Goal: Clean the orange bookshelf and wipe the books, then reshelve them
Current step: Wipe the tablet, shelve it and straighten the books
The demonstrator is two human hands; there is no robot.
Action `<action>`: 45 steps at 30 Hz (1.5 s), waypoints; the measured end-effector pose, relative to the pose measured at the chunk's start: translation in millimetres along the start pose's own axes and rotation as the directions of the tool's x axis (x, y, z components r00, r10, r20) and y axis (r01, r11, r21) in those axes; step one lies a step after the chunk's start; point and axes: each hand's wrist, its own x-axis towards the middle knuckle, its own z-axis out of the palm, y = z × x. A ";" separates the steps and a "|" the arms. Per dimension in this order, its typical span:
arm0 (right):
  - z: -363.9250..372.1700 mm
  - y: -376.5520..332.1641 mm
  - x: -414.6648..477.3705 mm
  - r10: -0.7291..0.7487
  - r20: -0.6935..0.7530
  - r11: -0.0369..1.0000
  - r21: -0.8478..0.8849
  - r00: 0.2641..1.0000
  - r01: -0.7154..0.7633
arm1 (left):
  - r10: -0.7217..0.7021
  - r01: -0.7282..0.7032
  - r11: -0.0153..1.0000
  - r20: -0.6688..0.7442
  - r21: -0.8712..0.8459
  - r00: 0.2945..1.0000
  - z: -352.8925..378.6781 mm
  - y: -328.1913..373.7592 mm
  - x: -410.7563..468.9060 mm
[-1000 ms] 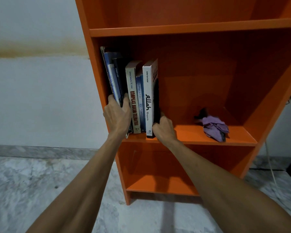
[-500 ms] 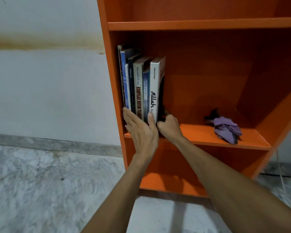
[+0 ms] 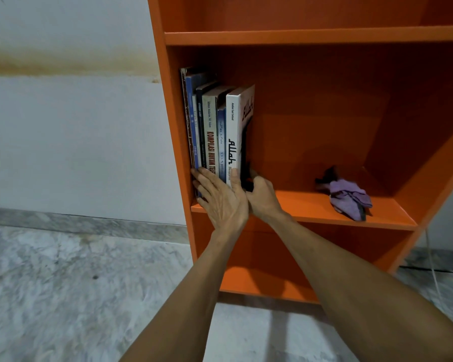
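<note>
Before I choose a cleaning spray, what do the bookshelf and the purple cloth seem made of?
Bookshelf: probably laminated board, smooth matte orange faces with faint grain-like streaks. Purple cloth: soft fabric, perhaps microfibre; it lies crumpled in limp folds.

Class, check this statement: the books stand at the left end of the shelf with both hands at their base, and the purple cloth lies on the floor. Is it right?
Not quite. The head view shows the purple cloth lying on the same shelf as the books, toward its right end, not on the floor. The rest holds.
</note>
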 end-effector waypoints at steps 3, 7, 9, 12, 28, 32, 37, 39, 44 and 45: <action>-2.6 -1.1 -1.7 -0.027 0.027 0.999 -0.021 0.999 0.028 | 0.125 -0.125 0.991 0.003 0.051 0.992 -8.1 0.0 -13.5; -4.0 -2.3 -2.0 -0.017 0.027 1.000 -0.022 0.999 0.018 | 0.169 -0.166 0.982 -0.020 0.089 0.985 -7.3 -1.9 -11.0; -6.0 -3.2 -3.4 -0.010 0.050 1.000 -0.005 0.999 0.010 | 0.161 -0.157 0.982 -0.036 0.106 0.986 -5.2 0.0 -8.2; -5.5 -4.4 -4.0 -0.004 0.057 1.000 0.007 0.998 0.003 | 0.144 -0.137 0.985 -0.059 0.108 0.988 -4.0 1.1 -6.8; -13.5 7.6 5.0 -0.033 0.184 0.999 0.047 0.982 0.025 | 0.157 -0.149 0.986 -0.124 0.068 0.980 -10.4 -6.9 -0.5; -23.2 -1.4 4.0 0.020 0.291 0.999 -0.034 0.957 -0.011 | 0.135 -0.130 0.988 -0.054 0.085 0.989 -14.1 -4.1 -6.0; -46.8 -1.2 -6.2 0.094 0.385 0.976 -0.216 0.918 -0.009 | 0.137 -0.139 0.984 0.027 0.115 0.990 -20.9 0.7 -21.7; -61.4 6.4 -15.4 0.075 0.363 0.970 -0.242 0.929 0.016 | 0.161 -0.165 0.980 0.043 0.113 0.986 -23.6 7.7 -30.4; -106.0 27.4 -32.6 0.017 0.196 0.963 -0.268 0.980 0.037 | 0.183 -0.199 0.976 0.163 0.091 0.970 -21.8 26.2 -54.4; -115.8 31.3 -35.4 0.018 0.152 0.962 -0.270 0.988 0.024 | 0.197 -0.217 0.972 0.191 0.089 0.962 -19.6 29.8 -59.9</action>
